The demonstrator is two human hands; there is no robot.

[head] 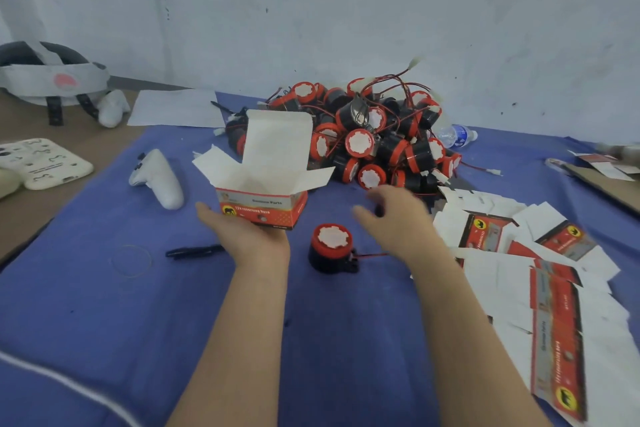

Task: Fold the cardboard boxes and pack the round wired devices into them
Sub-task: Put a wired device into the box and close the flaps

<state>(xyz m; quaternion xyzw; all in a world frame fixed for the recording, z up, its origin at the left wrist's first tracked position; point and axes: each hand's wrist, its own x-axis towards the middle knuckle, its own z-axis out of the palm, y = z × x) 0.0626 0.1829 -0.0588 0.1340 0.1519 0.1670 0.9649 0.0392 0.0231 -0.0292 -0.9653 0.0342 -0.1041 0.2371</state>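
Round wired device (332, 248) stands upright between both hands, just left of the empty, loosely open right hand (398, 222), while the left hand (249, 236) grips the open box (266, 184)

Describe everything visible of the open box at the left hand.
The box is small printed cardboard, red and grey outside with a yellow-and-black emblem, white inside. It stands upright, folded into shape, top open: lid flap raised at the back, side flaps splayed left and right. The left hand supports its near lower edge, with its fingers out of sight.
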